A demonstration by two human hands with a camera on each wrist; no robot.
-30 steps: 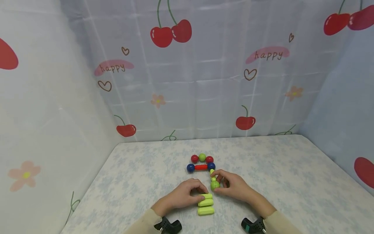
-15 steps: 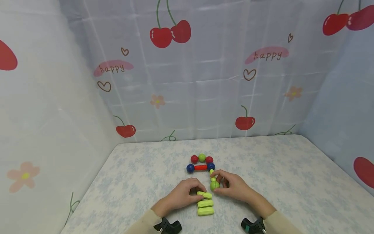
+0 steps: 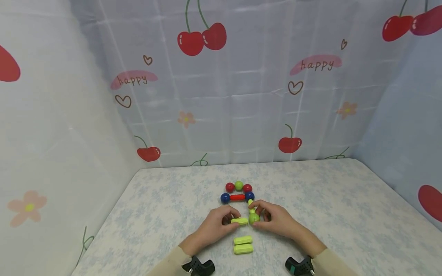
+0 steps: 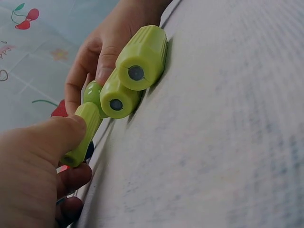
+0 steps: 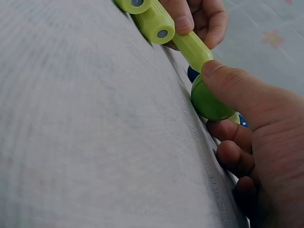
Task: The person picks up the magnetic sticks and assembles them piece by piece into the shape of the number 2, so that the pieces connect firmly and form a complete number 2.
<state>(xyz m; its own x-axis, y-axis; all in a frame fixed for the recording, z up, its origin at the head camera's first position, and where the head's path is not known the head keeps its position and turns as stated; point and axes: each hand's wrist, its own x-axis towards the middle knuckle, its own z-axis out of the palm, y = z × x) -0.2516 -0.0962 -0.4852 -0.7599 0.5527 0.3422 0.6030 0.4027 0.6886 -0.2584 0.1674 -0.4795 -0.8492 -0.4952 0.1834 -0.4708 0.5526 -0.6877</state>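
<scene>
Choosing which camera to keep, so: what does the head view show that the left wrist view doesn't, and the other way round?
Only the head view: both cream sleeves, the black wrist devices, and the far green ball between two red balls.
Only the left wrist view: the grey discs in the ends of the two loose green sticks.
Both: the left hand pinching another green stick, the right hand holding the near green ball, those loose sticks, tabletop and printed backdrop.

"happy" (image 3: 317, 65) twice; on patterned backdrop (image 3: 238, 80)
</scene>
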